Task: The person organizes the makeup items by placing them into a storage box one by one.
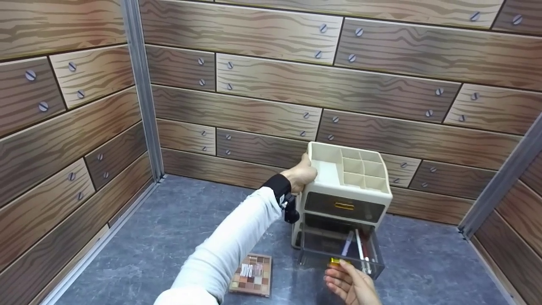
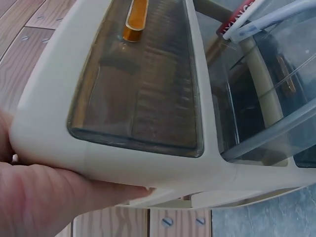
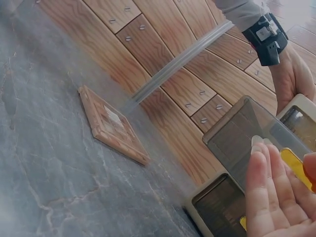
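Observation:
A cream drawer organizer (image 1: 351,191) stands on the grey floor, with open compartments on top and smoky clear drawers in front. My left hand (image 1: 301,173) grips its upper left side; in the left wrist view the thumb (image 2: 94,192) lies along that side wall. One clear drawer (image 1: 315,254) below the top one is pulled out. Its gold handle (image 1: 335,261) is pinched between the thumb and fingers of my right hand (image 1: 355,284). Inside that drawer lie several slim pen-like sticks (image 1: 360,245), including white, lilac and red ones.
An eyeshadow palette (image 1: 263,277) lies on the floor left of the drawer, partly behind my left sleeve (image 1: 228,241). Wood-patterned walls (image 1: 254,101) with metal corner strips (image 1: 144,84) enclose the floor. The top drawer (image 1: 322,205) is closed.

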Motion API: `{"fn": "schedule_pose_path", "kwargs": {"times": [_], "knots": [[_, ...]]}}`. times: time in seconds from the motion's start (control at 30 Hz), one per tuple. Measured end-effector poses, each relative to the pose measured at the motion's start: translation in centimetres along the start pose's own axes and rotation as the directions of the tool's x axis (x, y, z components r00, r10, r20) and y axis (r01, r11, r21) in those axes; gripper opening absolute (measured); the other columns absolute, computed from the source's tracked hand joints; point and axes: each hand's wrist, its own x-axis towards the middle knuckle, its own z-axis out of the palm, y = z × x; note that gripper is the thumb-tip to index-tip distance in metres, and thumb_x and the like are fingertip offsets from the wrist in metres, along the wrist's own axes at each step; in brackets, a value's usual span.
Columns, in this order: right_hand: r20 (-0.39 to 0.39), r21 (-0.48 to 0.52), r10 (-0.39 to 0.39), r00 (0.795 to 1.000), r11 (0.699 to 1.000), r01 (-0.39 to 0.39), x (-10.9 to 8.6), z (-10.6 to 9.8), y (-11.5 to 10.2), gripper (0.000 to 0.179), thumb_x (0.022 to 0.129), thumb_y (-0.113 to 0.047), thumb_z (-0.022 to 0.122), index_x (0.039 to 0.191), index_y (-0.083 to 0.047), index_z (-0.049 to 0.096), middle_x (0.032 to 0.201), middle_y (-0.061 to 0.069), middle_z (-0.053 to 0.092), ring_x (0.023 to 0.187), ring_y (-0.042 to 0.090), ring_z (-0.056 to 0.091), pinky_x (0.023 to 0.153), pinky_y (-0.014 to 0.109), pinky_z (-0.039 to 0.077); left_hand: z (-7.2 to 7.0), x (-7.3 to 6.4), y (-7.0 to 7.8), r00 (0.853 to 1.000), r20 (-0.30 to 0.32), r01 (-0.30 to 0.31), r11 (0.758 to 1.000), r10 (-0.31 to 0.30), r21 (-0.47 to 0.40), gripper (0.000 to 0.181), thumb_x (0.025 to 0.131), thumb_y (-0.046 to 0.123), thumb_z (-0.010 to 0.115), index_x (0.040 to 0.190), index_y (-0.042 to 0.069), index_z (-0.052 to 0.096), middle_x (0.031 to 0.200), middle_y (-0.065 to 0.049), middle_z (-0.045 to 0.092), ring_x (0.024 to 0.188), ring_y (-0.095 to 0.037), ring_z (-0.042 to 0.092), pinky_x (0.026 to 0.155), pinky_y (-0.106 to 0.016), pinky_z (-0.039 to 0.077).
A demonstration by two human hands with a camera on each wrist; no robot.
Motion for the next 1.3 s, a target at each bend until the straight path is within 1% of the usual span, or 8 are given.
{"fn": "schedule_pose_path", "kwargs": {"times": [0.17, 0.27, 0.37, 0.57, 0.77, 0.83, 1.03, 1.3], "knots": [[-0.044, -0.010, -0.070, 0.997, 0.998, 0.070, 1.1, 0.6, -0.2, 0.039, 0.112, -0.022, 0.044, 0.095, -0.007, 0.076, 0.087, 0.004, 0.077, 0.083, 0.016, 0.077, 0.083, 0.027, 0.064, -0.2, 0.0, -0.4, 0.999, 0.030, -0.018, 1.000, 0.019, -0.019, 0.085, 0.094, -0.019, 0.031, 0.164, 0.016, -0.003, 0.140, -0.023, 0.041, 0.097, -0.030, 0.059, 0.101, -0.055, 0.056], [-0.068, -0.029, -0.111, 0.992, 0.994, 0.109, 1.7, 1.0, -0.5, 0.038, 0.113, -0.021, 0.044, 0.096, -0.006, 0.075, 0.087, 0.004, 0.077, 0.082, 0.016, 0.077, 0.081, 0.027, 0.064, -0.4, 0.0, -0.4, 0.999, 0.035, -0.029, 0.999, 0.030, -0.019, 0.084, 0.093, -0.020, 0.031, 0.163, 0.015, 0.001, 0.142, -0.025, 0.040, 0.102, -0.033, 0.060, 0.102, -0.056, 0.055], [-0.087, -0.042, -0.131, 0.988, 0.991, 0.127, 1.9, 1.1, -0.8, 0.036, 0.112, -0.021, 0.046, 0.096, -0.006, 0.075, 0.086, 0.005, 0.077, 0.081, 0.017, 0.077, 0.081, 0.027, 0.064, -0.6, 0.1, -0.3, 0.999, 0.020, -0.045, 0.999, 0.045, -0.012, 0.085, 0.092, -0.020, 0.032, 0.164, 0.015, 0.001, 0.141, -0.023, 0.040, 0.103, -0.033, 0.059, 0.102, -0.056, 0.055], [-0.098, -0.050, -0.153, 0.983, 0.988, 0.149, 2.1, 1.2, -1.0, 0.035, 0.112, -0.022, 0.047, 0.098, -0.006, 0.075, 0.087, 0.005, 0.077, 0.083, 0.017, 0.077, 0.082, 0.027, 0.064, -0.6, 0.0, -0.2, 0.998, 0.016, -0.056, 0.998, 0.056, -0.018, 0.090, 0.091, -0.022, 0.033, 0.165, 0.018, 0.000, 0.138, -0.022, 0.042, 0.096, -0.030, 0.060, 0.097, -0.055, 0.058], [-0.158, -0.044, -0.180, 0.971, 0.984, 0.175, 3.1, 1.6, -1.1, 0.032, 0.112, -0.023, 0.050, 0.099, -0.005, 0.074, 0.087, 0.006, 0.076, 0.083, 0.019, 0.077, 0.081, 0.028, 0.065, -0.6, 0.0, -0.6, 0.996, 0.035, -0.079, 0.997, 0.080, -0.024, 0.086, 0.090, -0.022, 0.032, 0.162, 0.014, 0.005, 0.144, -0.027, 0.040, 0.109, -0.037, 0.059, 0.098, -0.056, 0.057], [-0.170, -0.045, -0.189, 0.967, 0.982, 0.184, 3.5, 1.7, -1.2, 0.032, 0.111, -0.023, 0.051, 0.099, -0.004, 0.074, 0.087, 0.007, 0.076, 0.083, 0.019, 0.077, 0.081, 0.028, 0.065, -0.6, 0.0, -0.7, 0.996, 0.039, -0.078, 0.997, 0.079, -0.029, 0.086, 0.090, -0.022, 0.031, 0.163, 0.015, 0.004, 0.144, -0.027, 0.040, 0.111, -0.037, 0.058, 0.099, -0.055, 0.056], [-0.210, -0.072, -0.207, 0.955, 0.978, 0.196, 4.1, 1.7, -1.2, 0.032, 0.111, -0.023, 0.052, 0.100, -0.002, 0.074, 0.085, 0.007, 0.076, 0.080, 0.019, 0.077, 0.077, 0.028, 0.065, -0.8, 0.1, -1.1, 0.997, 0.054, -0.052, 0.998, 0.055, -0.047, 0.090, 0.091, -0.022, 0.030, 0.164, 0.020, 0.000, 0.137, -0.022, 0.043, 0.106, -0.032, 0.057, 0.099, -0.053, 0.055], [-0.197, -0.063, -0.244, 0.950, 0.970, 0.236, 5.4, 1.8, -1.8, 0.029, 0.110, -0.022, 0.054, 0.098, -0.004, 0.073, 0.085, 0.007, 0.075, 0.078, 0.019, 0.076, 0.076, 0.027, 0.065, -0.4, 0.1, -1.0, 0.995, 0.050, -0.084, 0.995, 0.087, -0.055, 0.088, 0.089, -0.022, 0.029, 0.162, 0.018, 0.003, 0.137, -0.024, 0.044, 0.106, -0.033, 0.058, 0.093, -0.050, 0.056]]}}
